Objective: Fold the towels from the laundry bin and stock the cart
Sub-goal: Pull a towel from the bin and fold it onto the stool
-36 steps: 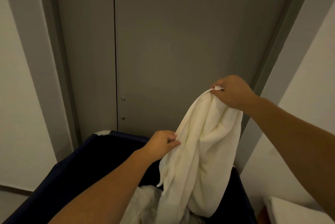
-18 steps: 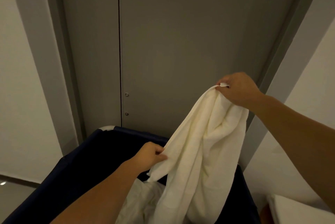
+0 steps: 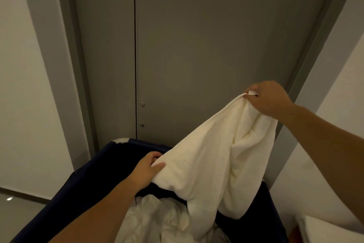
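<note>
Head cam: right hand pinches the top corner of a cream-white terry towel, left hand grips its lower edge, fingers curled into the cloth. Towel hangs above the dark navy fabric laundry bin, crumpled white linen inside.

Straight ahead stands a grey door of two flat panels, with a thin dark vertical seam between them and two small screws one above the other just right of it. A grey door frame runs along both sides, and outside it there are plain off-white walls at the left and at the right. At the lower left a narrow skirting meets a glossy grey floor, where one small bright spot of light is reflected; the room is dimly lit.
</note>
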